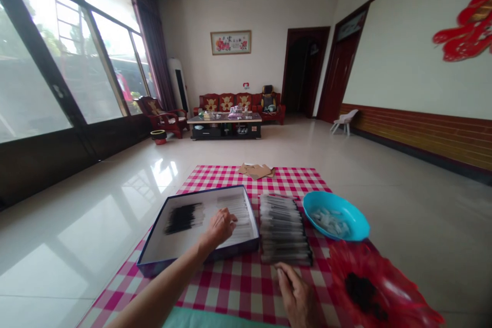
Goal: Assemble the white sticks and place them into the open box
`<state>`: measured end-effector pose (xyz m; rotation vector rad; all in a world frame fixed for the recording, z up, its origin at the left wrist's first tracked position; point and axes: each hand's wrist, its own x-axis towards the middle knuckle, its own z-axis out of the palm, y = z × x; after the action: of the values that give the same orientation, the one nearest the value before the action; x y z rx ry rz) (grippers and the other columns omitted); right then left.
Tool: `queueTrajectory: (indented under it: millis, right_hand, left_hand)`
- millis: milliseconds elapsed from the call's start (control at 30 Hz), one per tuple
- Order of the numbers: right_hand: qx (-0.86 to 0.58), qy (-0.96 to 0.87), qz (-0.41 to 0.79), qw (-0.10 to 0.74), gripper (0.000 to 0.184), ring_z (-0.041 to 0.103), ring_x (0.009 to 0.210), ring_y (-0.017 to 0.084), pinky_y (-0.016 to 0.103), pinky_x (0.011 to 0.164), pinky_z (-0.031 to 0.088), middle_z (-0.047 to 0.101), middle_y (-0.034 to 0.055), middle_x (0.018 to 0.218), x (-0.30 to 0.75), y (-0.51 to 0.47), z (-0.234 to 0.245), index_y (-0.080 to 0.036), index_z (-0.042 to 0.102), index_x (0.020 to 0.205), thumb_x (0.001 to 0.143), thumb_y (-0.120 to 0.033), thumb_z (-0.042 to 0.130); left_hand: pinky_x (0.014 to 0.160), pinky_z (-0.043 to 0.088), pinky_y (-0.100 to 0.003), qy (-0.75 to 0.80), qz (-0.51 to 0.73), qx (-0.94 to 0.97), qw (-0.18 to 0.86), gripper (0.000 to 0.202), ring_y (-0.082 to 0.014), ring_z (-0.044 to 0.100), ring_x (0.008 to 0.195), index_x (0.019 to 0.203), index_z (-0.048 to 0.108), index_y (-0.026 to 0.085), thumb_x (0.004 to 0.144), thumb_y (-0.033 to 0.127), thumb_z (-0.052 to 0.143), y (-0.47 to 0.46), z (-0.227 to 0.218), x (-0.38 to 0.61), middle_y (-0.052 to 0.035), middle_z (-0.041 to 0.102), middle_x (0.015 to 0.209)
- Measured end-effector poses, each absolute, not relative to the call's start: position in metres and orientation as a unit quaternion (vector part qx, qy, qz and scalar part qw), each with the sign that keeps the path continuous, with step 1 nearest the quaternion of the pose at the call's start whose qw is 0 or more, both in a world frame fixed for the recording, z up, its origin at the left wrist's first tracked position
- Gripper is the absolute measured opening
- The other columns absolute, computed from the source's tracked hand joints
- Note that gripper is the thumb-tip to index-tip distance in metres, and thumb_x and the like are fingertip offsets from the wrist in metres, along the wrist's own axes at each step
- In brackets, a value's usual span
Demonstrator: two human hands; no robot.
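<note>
Head view: left hand (221, 225) reaches into the shallow box (161, 265), grip curled onto clear sleeves (240, 215), hold unclear, while right hand (298, 294) rests slack and empty by the stack (283, 228), set close alongside.

One camera worn on my head, facing forward and tilted down, my left grip (221, 225) and right grip (298, 294) close at the bottom edge, checked cloth (238, 282) near, sofa (226, 101) far ahead.

We see our left hand (221, 226) on a long, slim forearm (172, 282), bare to the frame's edge; our right hand (299, 298) is bare too, short-nailed fingers (284, 272) showing.
</note>
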<state>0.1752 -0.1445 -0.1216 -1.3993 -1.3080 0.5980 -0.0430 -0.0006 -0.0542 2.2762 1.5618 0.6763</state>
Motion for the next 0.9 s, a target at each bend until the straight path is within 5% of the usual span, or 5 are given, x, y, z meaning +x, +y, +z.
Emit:
queueTrajectory:
  millis: [233,500,733,900]
  right_hand:
    - [-0.582,-0.589,0.206,0.521,0.033,0.068,0.072,0.021,0.026,0.065,0.053,0.073,0.0073,0.081,0.175,-0.143,-0.133,-0.020,0.069,0.089,0.086,-0.040,0.043]
    - [-0.587,-0.599,0.129,0.530,0.028,0.069,0.074,0.019,0.024,0.065,0.054,0.073,0.0077,0.083,0.175,-0.147,-0.124,-0.017,0.066,0.093,0.089,-0.032,0.042]
    - [-0.564,-0.668,-0.082,0.478,0.032,0.058,0.103,0.024,0.040,0.088,0.049,0.066,0.0117,0.107,0.200,-0.138,-0.135,-0.015,0.060,0.110,0.086,-0.014,0.039]
    - [-0.605,-0.685,-0.145,0.380,0.036,0.050,0.110,0.032,0.050,0.088,0.043,0.064,0.0104,0.112,0.208,-0.130,-0.141,-0.017,0.059,0.111,0.081,-0.012,0.042]
  left_hand:
    - [0.082,0.043,-0.031,0.548,0.142,0.819,0.093,0.022,-0.0220,0.054,0.095,0.092,0.067,0.020,0.075,0.015,0.055,0.009,-0.063,-0.034,-0.0080,0.060,0.095]
    - [0.074,0.044,-0.028,0.533,0.113,0.836,0.064,0.014,-0.0195,0.057,0.087,0.081,0.067,0.019,0.077,0.014,0.054,0.012,-0.057,-0.029,-0.0066,0.060,0.087]
    - [0.077,0.044,-0.028,0.511,0.179,0.839,0.048,0.017,-0.0184,0.057,0.088,0.093,0.066,0.020,0.085,0.021,0.051,-0.014,-0.034,-0.025,-0.0064,0.060,0.094]
    - [0.075,0.043,-0.025,0.403,0.333,0.848,0.090,0.019,-0.0147,0.055,0.081,0.090,0.063,0.020,0.090,0.025,0.045,-0.076,-0.032,-0.008,-0.0036,0.059,0.084]
